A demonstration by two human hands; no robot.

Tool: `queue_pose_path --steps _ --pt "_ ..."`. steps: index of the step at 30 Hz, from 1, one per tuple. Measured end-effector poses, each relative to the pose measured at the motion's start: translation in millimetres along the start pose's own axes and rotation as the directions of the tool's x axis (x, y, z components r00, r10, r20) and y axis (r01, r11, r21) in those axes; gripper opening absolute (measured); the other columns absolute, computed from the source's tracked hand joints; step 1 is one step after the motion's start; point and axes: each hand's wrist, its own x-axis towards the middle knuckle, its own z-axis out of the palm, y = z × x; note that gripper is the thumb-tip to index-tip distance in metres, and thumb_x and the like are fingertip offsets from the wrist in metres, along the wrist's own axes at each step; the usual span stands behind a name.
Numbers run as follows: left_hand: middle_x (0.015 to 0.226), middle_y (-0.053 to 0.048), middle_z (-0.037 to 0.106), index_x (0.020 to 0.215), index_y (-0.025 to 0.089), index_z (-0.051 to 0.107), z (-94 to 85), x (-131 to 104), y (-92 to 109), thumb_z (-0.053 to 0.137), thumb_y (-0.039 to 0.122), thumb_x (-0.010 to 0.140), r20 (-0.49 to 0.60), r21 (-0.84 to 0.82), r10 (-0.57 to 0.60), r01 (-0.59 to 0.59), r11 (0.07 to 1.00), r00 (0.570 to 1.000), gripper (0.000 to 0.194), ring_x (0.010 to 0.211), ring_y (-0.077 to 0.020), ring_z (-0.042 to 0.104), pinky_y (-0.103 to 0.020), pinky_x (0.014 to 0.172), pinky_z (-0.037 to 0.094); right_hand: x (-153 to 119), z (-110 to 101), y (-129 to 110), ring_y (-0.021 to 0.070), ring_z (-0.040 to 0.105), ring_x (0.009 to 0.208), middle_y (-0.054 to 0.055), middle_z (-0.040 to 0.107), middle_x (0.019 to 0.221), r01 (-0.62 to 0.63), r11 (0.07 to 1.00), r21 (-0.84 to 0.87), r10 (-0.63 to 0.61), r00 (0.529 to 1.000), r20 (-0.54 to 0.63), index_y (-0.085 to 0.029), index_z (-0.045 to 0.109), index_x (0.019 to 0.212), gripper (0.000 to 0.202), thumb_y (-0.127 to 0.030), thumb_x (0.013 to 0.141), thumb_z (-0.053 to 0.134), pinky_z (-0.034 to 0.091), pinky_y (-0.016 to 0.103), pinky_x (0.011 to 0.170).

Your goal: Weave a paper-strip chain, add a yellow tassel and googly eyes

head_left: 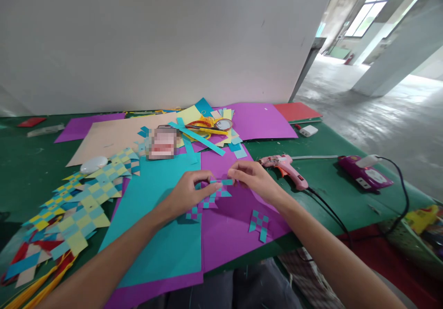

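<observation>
Purple-and-teal woven paper (209,202) is pinched by the left hand (192,191), left of the glue gun (286,169); its strip end (226,182) appears gripped by the right hand (254,176). Weaving is seemingly in hand, and careful tucking would be called for next.

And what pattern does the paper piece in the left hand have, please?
The paper piece is checked teal and purple, in the head view.

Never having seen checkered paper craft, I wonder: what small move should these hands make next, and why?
Perhaps gently pull the narrow teal paper strip snug with the right hand, which is at the strip's end, while the left hand pinches the teal-and-purple checkered paper piece, whose free ends jut out.
</observation>
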Motion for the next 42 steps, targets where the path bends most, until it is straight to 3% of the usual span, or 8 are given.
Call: queue_pose_path --steps 5,13,19,26,29,34,36,42 --pt "0.064 0.001 0.051 0.069 0.016 0.060 -1.3 0.5 -0.1 0.057 0.045 0.083 0.011 -0.027 -0.034 0.035 0.999 0.999 0.032 0.062 -0.0130 0.046 -0.025 0.059 0.039 0.7 -1.9 3.2 0.0101 0.052 0.062 -0.001 0.059 0.066 0.032 0.999 -0.005 -0.031 0.997 0.070 -0.016 0.061 0.072 0.019 -0.033 0.082 0.061 0.038 0.024 0.060" --pt "0.059 0.005 0.035 0.061 0.017 0.050 -1.1 1.7 -4.1 0.058 0.042 0.084 -0.024 -0.001 -0.049 0.049 0.999 0.999 0.035 0.055 -0.0092 0.035 -0.022 0.052 0.030 1.2 0.9 1.5 0.0090 0.047 0.055 -0.002 0.054 0.059 0.018 1.000 0.006 -0.018 0.999 -0.039 -0.017 0.057 0.066 0.033 -0.042 0.087 0.052 0.036 0.024 0.056" --pt "0.055 0.005 0.036 0.058 0.017 0.048 1.1 3.1 -2.8 0.059 0.043 0.082 0.029 -0.002 -0.075 0.076 0.997 0.997 0.037 0.051 -0.0089 0.036 -0.022 0.049 0.029 0.4 0.9 4.9 0.0097 0.051 0.061 -0.002 0.057 0.064 0.071 0.996 -0.044 -0.068 0.995 0.073 -0.017 0.059 0.067 0.022 -0.032 0.083 0.061 0.039 0.024 0.061" --pt "0.060 0.000 0.063 0.063 0.017 0.060 -1.9 4.7 4.0 0.068 0.042 0.075 0.083 -0.109 -0.168 0.176 0.978 0.982 0.029 0.055 -0.0126 0.055 -0.023 0.053 0.039 1.5 1.9 7.8 0.0091 0.049 0.057 -0.002 0.055 0.059 0.073 0.997 0.014 -0.073 0.996 -0.048 -0.017 0.055 0.064 0.024 -0.032 0.082 0.061 0.037 0.024 0.056" --pt "0.060 -0.001 0.064 0.062 0.017 0.060 -4.3 4.8 4.1 0.068 0.043 0.075 0.102 -0.151 -0.183 0.197 0.969 0.978 0.030 0.054 -0.0122 0.054 -0.023 0.051 0.037 0.4 1.6 3.7 0.0087 0.047 0.053 -0.003 0.054 0.056 0.034 0.996 0.088 -0.027 0.996 -0.083 -0.016 0.057 0.063 0.024 -0.032 0.080 0.062 0.036 0.024 0.054" --pt "0.053 0.002 0.054 0.060 0.016 0.060 -6.7 4.9 1.4 0.071 0.044 0.072 0.078 -0.137 -0.193 0.203 0.970 0.978 0.032 0.050 -0.0102 0.047 -0.023 0.049 0.032 0.8 -5.3 3.5 0.0076 0.043 0.052 -0.004 0.051 0.057 0.075 0.959 0.275 0.030 0.933 -0.358 -0.017 0.059 0.068 0.023 -0.037 0.081 0.062 0.029 0.022 0.048" --pt "0.052 0.003 0.052 0.060 0.016 0.062 -7.0 5.1 1.0 0.071 0.044 0.073 0.094 -0.122 -0.199 0.209 0.970 0.976 0.031 0.050 -0.0101 0.046 -0.023 0.050 0.032 1.2 -6.8 4.9 0.0079 0.043 0.053 -0.003 0.049 0.058 0.104 0.956 0.275 0.013 0.920 -0.392 -0.018 0.061 0.070 0.028 -0.042 0.084 0.058 0.027 0.022 0.048" --pt "0.065 -0.004 0.069 0.066 0.017 0.064 -5.5 5.2 -1.8 0.070 0.043 0.074 0.186 -0.148 -0.198 0.226 0.963 0.963 0.029 0.057 -0.0143 0.056 -0.025 0.055 0.039 0.5 -2.8 4.2 0.0113 0.049 0.065 0.000 0.058 0.068 0.084 0.996 0.033 -0.078 0.984 -0.158 -0.017 0.064 0.072 0.028 -0.041 0.084 0.057 0.036 0.026 0.060"
